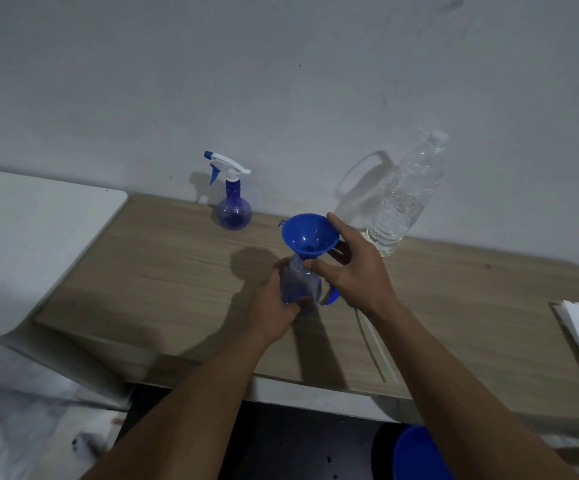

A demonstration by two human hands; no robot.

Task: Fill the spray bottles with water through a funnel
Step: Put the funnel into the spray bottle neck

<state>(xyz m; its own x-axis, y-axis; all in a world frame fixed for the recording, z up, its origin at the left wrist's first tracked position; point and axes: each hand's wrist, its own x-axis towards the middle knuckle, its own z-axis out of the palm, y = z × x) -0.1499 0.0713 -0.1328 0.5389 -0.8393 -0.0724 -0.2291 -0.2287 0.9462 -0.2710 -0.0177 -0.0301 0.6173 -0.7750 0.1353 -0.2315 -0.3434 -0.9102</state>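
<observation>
Here, a blue funnel (303,233) sits in the neck of an uncapped spray bottle (298,282) on a wooden table (177,271). The left hand (274,306), below the funnel, wraps its fingers round the bottle's body. The right hand (357,268), just right of the funnel, grasps it between thumb and fingers. Beyond the funnel to its left stands a capped spray bottle (233,209); beyond it to the right, a clear water bottle (402,202).
</observation>
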